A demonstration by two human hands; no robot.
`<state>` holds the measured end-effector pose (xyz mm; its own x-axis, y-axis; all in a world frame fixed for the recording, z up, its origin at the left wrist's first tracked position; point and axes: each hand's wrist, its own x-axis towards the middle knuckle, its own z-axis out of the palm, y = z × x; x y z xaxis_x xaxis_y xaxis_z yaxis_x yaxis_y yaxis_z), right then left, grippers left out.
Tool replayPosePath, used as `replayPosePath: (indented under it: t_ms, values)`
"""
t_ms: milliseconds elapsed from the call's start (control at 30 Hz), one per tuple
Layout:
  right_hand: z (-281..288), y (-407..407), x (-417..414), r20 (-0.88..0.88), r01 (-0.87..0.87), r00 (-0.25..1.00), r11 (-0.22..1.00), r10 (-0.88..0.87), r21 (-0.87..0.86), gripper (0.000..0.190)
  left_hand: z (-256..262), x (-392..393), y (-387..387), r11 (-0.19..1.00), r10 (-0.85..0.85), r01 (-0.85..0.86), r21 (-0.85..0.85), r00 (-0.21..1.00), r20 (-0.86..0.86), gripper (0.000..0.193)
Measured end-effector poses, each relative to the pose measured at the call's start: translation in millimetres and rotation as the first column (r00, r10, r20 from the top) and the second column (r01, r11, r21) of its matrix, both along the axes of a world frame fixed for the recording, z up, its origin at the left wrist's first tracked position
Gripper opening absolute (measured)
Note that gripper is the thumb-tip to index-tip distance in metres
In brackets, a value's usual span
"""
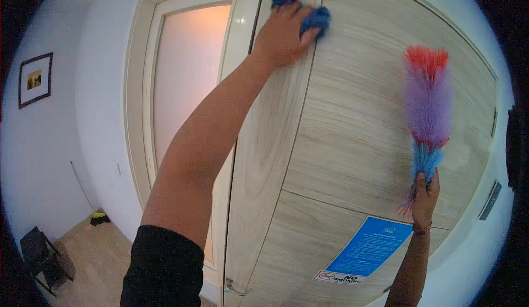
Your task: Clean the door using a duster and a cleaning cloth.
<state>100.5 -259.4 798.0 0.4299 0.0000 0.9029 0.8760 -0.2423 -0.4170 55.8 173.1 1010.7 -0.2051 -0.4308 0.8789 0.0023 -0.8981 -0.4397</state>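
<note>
My left hand (285, 36) is raised high and gripping a crumpled blue cloth (316, 21) against the upper part of a light wood-grain door (351, 113). The cloth bulges out past the fingers on both sides, near a vertical groove in the door. Lower down on the right, my right hand (425, 199) holds a fluffy duster (428, 100) upright by its lower end. Its bristles run from red at the top through purple to blue. The duster stands in front of the door; whether it touches the surface I cannot tell.
A blue notice (368, 247) and a small white sign (341, 277) with writing are stuck on the door. A metal lever handle (236, 289) sits at its lower left. Leftward are a frosted-glass door (188, 80), a framed picture (36, 80) and a dark folding object (45, 257).
</note>
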Motion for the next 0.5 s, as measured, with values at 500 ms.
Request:
replayPosePath:
  t_ms: [500]
  values:
    - [25,-9,-14,0.024,0.052,0.998,0.998,-0.052,-0.029,0.02,105,11,-45,0.973,-0.18,0.177,-0.148,0.984,-0.009,0.045]
